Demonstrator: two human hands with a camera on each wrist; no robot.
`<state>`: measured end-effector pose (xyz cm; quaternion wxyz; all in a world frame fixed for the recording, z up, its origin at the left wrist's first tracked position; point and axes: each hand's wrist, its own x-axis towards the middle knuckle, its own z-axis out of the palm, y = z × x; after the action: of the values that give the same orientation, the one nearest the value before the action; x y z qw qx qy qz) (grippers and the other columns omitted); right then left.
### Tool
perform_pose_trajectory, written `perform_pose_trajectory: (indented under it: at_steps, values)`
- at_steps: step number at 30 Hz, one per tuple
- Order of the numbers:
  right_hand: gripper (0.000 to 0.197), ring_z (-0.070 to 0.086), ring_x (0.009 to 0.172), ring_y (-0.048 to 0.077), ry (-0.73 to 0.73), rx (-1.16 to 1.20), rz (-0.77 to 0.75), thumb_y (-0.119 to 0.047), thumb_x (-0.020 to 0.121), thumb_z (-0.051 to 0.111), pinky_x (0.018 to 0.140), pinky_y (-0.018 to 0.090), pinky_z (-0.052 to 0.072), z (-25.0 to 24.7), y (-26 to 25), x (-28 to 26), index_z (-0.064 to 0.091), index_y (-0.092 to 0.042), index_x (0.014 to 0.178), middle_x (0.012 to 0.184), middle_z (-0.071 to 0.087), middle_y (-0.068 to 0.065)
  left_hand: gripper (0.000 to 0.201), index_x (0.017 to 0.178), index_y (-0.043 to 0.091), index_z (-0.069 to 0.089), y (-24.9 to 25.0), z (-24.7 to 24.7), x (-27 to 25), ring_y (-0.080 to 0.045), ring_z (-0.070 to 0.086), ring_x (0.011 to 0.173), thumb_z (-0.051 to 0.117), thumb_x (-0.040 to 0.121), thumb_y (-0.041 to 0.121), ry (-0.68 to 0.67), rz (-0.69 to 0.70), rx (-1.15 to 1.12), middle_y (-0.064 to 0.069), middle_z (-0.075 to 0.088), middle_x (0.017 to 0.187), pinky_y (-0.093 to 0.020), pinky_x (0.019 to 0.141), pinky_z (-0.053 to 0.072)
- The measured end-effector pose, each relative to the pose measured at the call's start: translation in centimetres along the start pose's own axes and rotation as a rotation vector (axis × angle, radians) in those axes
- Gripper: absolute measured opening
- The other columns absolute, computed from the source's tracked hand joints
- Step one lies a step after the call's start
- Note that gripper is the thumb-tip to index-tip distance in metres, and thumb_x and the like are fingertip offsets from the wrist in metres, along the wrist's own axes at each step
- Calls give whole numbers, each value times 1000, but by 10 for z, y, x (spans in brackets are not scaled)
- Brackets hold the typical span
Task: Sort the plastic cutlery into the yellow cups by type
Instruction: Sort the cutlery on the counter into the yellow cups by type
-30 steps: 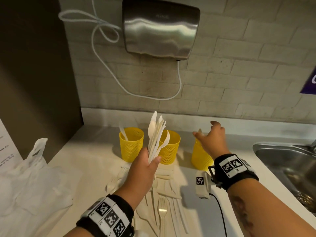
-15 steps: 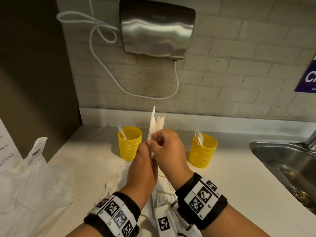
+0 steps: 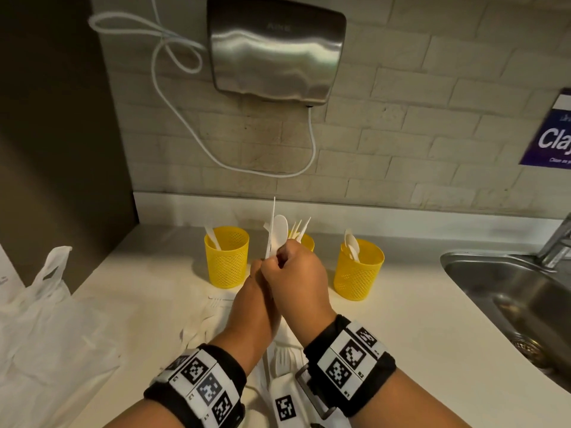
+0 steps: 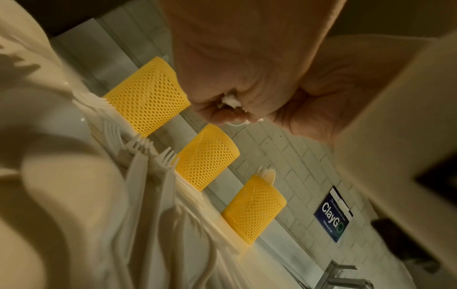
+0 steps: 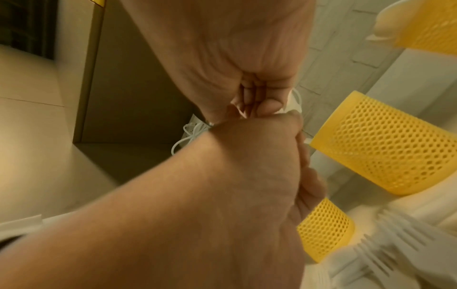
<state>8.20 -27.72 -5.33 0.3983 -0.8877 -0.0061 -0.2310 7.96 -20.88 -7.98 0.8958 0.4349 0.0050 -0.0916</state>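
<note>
Three yellow mesh cups stand in a row at the back of the counter. The left cup [image 3: 227,256] holds a knife, the middle cup [image 3: 306,240] is mostly hidden behind my hands, and the right cup [image 3: 358,268] holds spoons. My left hand [image 3: 256,291] grips an upright bunch of white cutlery [image 3: 273,223] in front of the middle cup. My right hand [image 3: 293,273] pinches a spoon [image 3: 279,231] in that bunch. In the left wrist view the handle ends [image 4: 231,101] poke out of my fist. Loose forks [image 3: 284,356] lie on the counter below my hands.
A steel sink [image 3: 509,304] with a faucet [image 3: 556,239] is at the right. A white plastic bag [image 3: 40,319] lies at the left. A hand dryer [image 3: 275,47] with a looped cable hangs on the brick wall above the cups.
My right hand left the right cup, where a spoon now stands, and came back to the bunch. It now pinches a spoon there. My left hand lowered the bunch slightly.
</note>
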Motion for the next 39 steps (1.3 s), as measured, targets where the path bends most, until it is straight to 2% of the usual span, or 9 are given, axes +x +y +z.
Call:
perform_pose_trajectory:
  at_steps: [3,6,12,16,21,29,31,35,39]
  values:
    - [21,41,53,6,14,5,4,-20,89,56,46,15,24,0,1,2,45,-18,71,63,46,-6,28,100,10,65,-8,-6,6,-18,66,81,44,101,29,-14,29,99,-15,63,86,-31,76,53]
    - [23,43,56,3,103,67,-43,-21,96,52,47,14,32,-9,0,13,49,-16,74,66,47,-7,34,73,14,57,-15,-13,9,-7,54,57,41,103,17,78,150,318,-11,52,67,-19,56,48]
    - [20,60,65,20,98,313,67,-24,97,54,60,35,52,-31,-3,42,56,-15,79,72,63,4,18,88,27,45,-21,-20,13,-6,40,60,50,101,17,21,256,511,3,45,71,-21,57,36]
    - [17,63,68,11,205,615,141,-17,97,56,60,25,54,-64,0,55,62,-18,80,74,65,1,14,99,24,54,-10,-19,4,-10,39,57,47,103,12,-80,225,566,-3,48,72,-23,51,36]
    - [15,62,81,22,547,83,106,-30,94,58,71,32,46,-106,53,80,66,-17,91,85,67,2,18,108,24,62,-3,-29,0,-12,38,57,48,102,13,-104,175,504,-5,50,73,-25,52,35]
    - [28,58,58,35,199,-526,114,-24,88,46,65,36,44,-69,156,65,57,-8,67,59,61,13,12,107,15,61,-1,-30,0,-10,40,53,51,101,17,-82,116,435,0,54,67,-23,47,34]
    - [30,59,69,34,162,-550,135,-29,89,48,75,39,49,-69,154,65,68,-8,85,72,68,10,12,108,15,61,0,-32,1,-10,40,53,51,101,17,-75,111,428,0,53,67,-21,46,32]
    - [49,54,109,35,362,-336,147,-18,81,60,93,45,44,-71,128,59,57,-9,129,117,62,15,13,109,20,61,2,-35,3,-8,39,51,50,102,22,-83,122,401,-1,52,68,-20,46,31]
    - [32,62,90,21,100,170,72,-26,90,63,80,42,54,-40,57,26,61,-16,121,103,64,2,14,105,29,64,0,-33,5,-7,39,50,51,101,28,-73,162,405,0,53,68,-20,46,32]
